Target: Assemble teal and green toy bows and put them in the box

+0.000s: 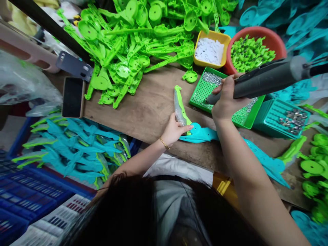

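My left hand (pixel 172 131) is closed on a plastic part near its joint, thumb across it. The part has a turquoise body (pixel 202 134) lying along the table edge and a lime-green arm (pixel 180 102) with a clear strip, pointing away from me. In my right hand (pixel 225 104) is a grey electric screwdriver (pixel 269 77), held tilted, its tip end down over the green perforated tray (pixel 197 97). Small silver screws (pixel 211 78) lie in that tray. Another turquoise-and-green part (pixel 266 159) rests to the right, partly behind my right forearm.
Lime-green plastic parts (pixel 123 51) are heaped at the back. A yellow bin (pixel 196 61) holds white pieces; a red bowl (pixel 283 48) holds small green ones. The teal basket (pixel 269 118) contains metal bits. At left are a phone (pixel 73 97) and a blue crate (pixel 23 136) of joined parts.
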`<state>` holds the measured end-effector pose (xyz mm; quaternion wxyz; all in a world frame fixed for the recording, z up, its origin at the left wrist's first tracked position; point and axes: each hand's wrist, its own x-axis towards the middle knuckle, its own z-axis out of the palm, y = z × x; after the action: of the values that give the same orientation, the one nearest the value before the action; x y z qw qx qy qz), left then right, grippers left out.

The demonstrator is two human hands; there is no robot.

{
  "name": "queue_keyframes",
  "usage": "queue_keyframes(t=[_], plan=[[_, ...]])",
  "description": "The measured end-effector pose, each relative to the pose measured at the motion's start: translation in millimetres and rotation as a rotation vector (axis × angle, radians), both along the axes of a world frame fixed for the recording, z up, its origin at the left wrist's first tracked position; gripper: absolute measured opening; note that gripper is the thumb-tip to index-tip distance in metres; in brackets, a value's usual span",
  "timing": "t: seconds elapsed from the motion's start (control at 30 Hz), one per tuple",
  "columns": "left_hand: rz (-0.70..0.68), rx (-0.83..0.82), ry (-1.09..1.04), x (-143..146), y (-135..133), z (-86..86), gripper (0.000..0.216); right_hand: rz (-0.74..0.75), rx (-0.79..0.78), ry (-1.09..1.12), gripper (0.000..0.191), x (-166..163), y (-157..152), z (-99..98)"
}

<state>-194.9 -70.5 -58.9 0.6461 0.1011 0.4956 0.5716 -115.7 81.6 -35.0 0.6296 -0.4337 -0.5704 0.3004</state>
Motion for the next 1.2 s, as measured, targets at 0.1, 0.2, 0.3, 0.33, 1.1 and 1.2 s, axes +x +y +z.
queue_keyframes(t=[0.1,0.2,0.3,0.33,1.1,1.2], plan=[[-0.007,-0.025,0.005,0.5,-0.5,1.0,0.074,0.020,0.013,0.087,0.031,-3.0,-5.2,6.1],[-0.007,-0.014,0.002,0.5,-0.9,1.1,0.072,0.018,0.018,0.127,0.032,-2.4,-7.1,7.3],[0.001,0.003,0.007,0.7,-1.2,0.4,0.069,0.002,0.002,0.101,0.033,-1.2,-7.1,6.6],[0.006,0.011,0.010,0.9,-1.3,0.2,0.069,0.000,-0.003,0.100,0.033,-1.1,-7.1,6.4],[0.023,0.065,0.041,2.5,-2.1,-4.9,0.075,0.028,-0.027,0.153,0.029,2.4,-3.6,15.0],[0.029,0.063,0.045,2.8,-2.4,-4.6,0.075,0.028,-0.061,0.086,0.028,2.3,-5.3,10.2]])
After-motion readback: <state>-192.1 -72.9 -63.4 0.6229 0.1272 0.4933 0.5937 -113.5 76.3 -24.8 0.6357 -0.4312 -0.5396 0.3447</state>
